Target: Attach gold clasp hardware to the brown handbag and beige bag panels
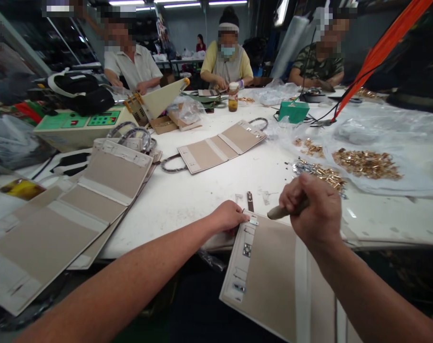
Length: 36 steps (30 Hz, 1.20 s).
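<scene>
My left hand (231,216) is closed at the far corner of a beige bag panel (273,267), its fingertips pinching the edge beside a small metal plate (253,220). More metal fittings (247,249) sit along the panel's pale side strip. Above the panel, my right hand (318,209) is wrapped round a tapered grey-brown tool (279,212); its exact kind is unclear. The tool's blunt tip points left, toward the panel's top edge. Just beyond that edge lies a short dark strap with metal on it (250,201).
Similar panels with wrapped handles (105,171) are stacked at left; another panel (221,145) lies mid-table. Gold hardware piles (366,163) rest on plastic at right. A green box (293,112), a jar (233,97) and a machine (84,121) stand farther back. Several people work across the table.
</scene>
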Available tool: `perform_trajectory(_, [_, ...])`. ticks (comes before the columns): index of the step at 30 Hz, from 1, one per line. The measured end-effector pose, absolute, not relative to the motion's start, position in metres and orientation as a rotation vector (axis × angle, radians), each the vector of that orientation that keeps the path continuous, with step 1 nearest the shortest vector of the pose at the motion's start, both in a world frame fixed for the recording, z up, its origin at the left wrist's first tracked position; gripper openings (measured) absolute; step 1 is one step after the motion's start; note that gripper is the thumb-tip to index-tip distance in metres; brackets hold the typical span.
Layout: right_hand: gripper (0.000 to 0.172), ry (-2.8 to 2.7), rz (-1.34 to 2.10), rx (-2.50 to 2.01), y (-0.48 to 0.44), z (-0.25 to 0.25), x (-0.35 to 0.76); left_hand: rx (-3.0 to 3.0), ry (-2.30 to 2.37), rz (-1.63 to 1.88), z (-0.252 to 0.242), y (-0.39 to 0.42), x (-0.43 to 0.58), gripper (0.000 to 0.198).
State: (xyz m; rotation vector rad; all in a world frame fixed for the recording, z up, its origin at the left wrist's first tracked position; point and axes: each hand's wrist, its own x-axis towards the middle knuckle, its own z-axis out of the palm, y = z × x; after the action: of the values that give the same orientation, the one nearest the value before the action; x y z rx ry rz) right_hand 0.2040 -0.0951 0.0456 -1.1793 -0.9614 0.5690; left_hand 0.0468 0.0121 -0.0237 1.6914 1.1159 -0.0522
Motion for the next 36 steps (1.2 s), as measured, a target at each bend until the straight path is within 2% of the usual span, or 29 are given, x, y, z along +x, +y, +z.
perform_trajectory(6, [0.049, -0.957, 0.701, -1.039, -0.075, 0.011, 0.179, 1.685, 1.092, 0.013, -0.029, 0.008, 0.042, 0.033])
perform_trajectory(11, [0.046, -0.969, 0.724, -0.938, -0.076, 0.015, 0.177, 1.625, 1.037, 0.004, -0.033, 0.012, 0.041, 0.029])
perform_trajectory(17, [0.049, -1.088, 0.783, -1.119, -0.079, 0.002, 0.171, 1.626, 0.956, 0.065, -0.029, 0.007, 0.031, 0.024])
perform_trajectory(25, [0.051, -1.223, 0.806, -1.087, -0.065, 0.033, 0.161, 1.694, 0.96, 0.149, -0.036, 0.004, 0.027, 0.018])
perform_trajectory(29, [0.053, -1.328, 0.811, -1.29, -0.068, 0.029, 0.163, 1.697, 0.983, 0.148, -0.036, 0.006, 0.028, 0.017])
perform_trajectory(34, [0.051, -1.176, 0.769, -1.07, -0.074, 0.022, 0.167, 1.643, 0.993, 0.119, -0.038, 0.007, 0.03, 0.015])
perform_trajectory(36, [0.052, -1.164, 0.779, -1.125, -0.075, 0.02, 0.168, 1.638, 0.997, 0.111, -0.038, 0.007, 0.031, 0.016])
